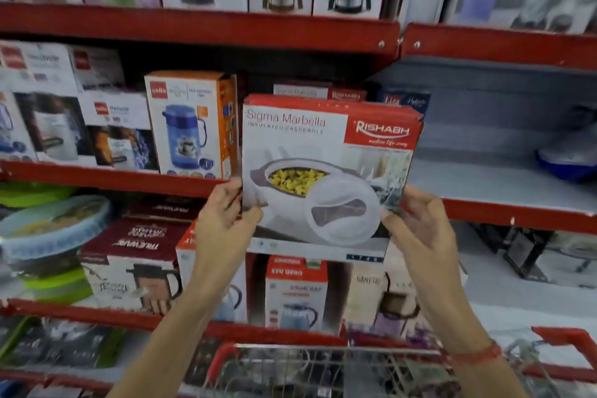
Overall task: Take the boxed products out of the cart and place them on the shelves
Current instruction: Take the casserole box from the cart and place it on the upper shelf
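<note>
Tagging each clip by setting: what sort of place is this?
Most likely a housewares shop aisle: red shelves packed with boxed flasks, a wire cart below, and a casserole box held up in both hands.

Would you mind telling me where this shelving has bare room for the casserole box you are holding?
The grey shelf right of the casserole box is bare up to a blue item at its far right. Left of the box, beyond the orange flask box, cartons stand packed.

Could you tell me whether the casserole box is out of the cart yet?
Out: both hands, left hand and right hand, hold the casserole box up at shelf height, above the cart.
</note>
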A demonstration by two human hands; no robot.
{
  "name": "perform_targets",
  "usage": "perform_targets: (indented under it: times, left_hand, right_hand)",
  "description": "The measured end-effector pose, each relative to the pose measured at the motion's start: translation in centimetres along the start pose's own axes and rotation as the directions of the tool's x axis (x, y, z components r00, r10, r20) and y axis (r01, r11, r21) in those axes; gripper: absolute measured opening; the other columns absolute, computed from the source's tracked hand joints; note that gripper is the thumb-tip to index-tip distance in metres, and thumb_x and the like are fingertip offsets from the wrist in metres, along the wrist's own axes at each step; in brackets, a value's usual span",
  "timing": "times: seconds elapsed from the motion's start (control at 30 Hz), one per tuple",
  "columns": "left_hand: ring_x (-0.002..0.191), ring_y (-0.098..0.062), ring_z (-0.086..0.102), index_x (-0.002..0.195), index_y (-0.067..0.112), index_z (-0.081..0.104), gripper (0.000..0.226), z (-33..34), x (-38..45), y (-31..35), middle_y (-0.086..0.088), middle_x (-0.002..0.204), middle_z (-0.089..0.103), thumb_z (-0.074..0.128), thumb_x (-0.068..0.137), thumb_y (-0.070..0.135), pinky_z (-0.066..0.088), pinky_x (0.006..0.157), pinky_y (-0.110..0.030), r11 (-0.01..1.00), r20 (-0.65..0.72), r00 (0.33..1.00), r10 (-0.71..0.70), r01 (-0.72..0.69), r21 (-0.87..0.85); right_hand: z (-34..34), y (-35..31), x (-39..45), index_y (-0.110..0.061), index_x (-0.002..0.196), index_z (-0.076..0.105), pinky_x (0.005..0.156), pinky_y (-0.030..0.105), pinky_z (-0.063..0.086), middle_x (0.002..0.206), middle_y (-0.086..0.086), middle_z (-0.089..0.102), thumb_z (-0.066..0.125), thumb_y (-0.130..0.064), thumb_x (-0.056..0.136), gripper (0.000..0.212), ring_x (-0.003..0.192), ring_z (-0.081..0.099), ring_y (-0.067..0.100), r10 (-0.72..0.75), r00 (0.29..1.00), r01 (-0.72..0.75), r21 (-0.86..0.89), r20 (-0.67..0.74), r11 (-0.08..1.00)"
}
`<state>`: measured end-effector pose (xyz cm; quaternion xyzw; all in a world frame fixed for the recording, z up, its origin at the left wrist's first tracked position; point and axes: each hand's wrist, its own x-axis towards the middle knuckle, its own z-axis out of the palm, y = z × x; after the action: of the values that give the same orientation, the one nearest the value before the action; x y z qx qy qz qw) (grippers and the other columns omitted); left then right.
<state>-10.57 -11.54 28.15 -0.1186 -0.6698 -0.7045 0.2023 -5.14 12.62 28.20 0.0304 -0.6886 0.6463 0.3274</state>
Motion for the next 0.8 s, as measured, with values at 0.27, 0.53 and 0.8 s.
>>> perform_targets:
  times: [0.27,0.53,0.8]
  left_hand:
    - [0.113,0.005,0.058,0.127,0.016,0.047,0.047,4.4,9.1,0.3,0.019,0.116,0.060,0.060,0.085,-0.001,0.051,0.090,-0.012,0.983,0.013,0.984,0.178,-0.177,-0.041]
    - [0.112,-0.001,0.050,0.111,0.019,0.045,0.038,5.1,14.1,-2.3,0.023,0.106,0.054,0.064,0.084,0.002,0.045,0.074,0.004,0.976,-0.004,0.981,0.196,-0.195,0.096]
    - [0.096,0.020,0.057,0.132,0.009,0.044,0.054,4.5,15.2,-5.6,0.005,0.120,0.060,0.063,0.082,0.000,0.045,0.075,0.002,0.981,0.068,0.995,0.070,-0.081,0.174]
  right_hand:
    - [3.2,0.1,10.7,-0.022,0.119,0.046,0.069,-0.007,0.042,0.106,-0.036,0.056,0.066,-0.006,0.087,0.041,0.095,0.052,-0.031,-0.213,0.975,0.211,-0.037,-0.067,0.977]
    - [5.9,3.7,14.6,-0.031,0.110,0.041,0.074,0.013,0.056,0.111,-0.021,0.058,0.069,-0.001,0.083,0.049,0.104,0.062,-0.005,-0.207,0.974,0.207,-0.013,-0.091,0.978]
    - [6.5,6.9,14.8,-0.022,0.122,0.043,0.098,0.044,0.053,0.127,0.003,0.057,0.071,-0.014,0.081,0.051,0.115,0.057,0.019,-0.075,0.996,0.066,-0.157,-0.056,0.985]
